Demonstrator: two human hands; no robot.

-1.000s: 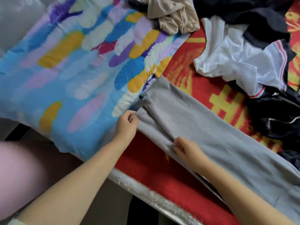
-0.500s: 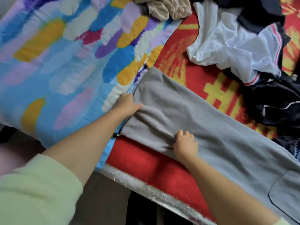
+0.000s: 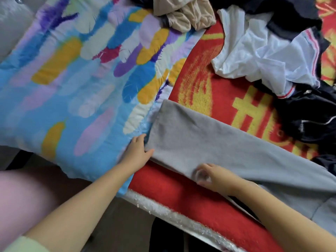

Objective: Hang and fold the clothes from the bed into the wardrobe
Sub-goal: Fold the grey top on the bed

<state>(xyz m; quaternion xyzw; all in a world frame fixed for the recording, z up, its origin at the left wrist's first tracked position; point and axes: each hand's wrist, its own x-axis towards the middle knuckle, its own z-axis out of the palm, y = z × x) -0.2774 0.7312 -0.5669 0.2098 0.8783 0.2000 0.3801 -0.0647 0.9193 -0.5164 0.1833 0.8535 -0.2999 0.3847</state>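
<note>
Grey trousers [image 3: 227,148] lie flat on the red blanket [image 3: 181,193], running from frame centre out toward 4 o'clock; the cuff end sits at centre, touching the quilt edge.

Left hand [image 3: 138,151] at the cuff's 9 o'clock side: fingers straight, thumb lying on the grey fabric, the other fingertips tucked at the cloth edge. Not clenched; reads as pressing, not gripping.

Right hand [image 3: 212,176] on the trousers' near edge, about 5 o'clock from the cuff. Motion-blurred; fingers look curled down onto the cloth, but pinching or just pressing, cannot tell.

Feather-print quilt [image 3: 76,91] fills 9 to 11 o'clock, hanging over the bed edge. Beige garment [image 3: 183,13] crumpled at 12. White shirt [image 3: 258,57] with red-striped trim at 1 to 2, bunched, partly over dark clothes [image 3: 309,120] at 2 to 3.

No containers in view; all garments lie loose on the bed.
</note>
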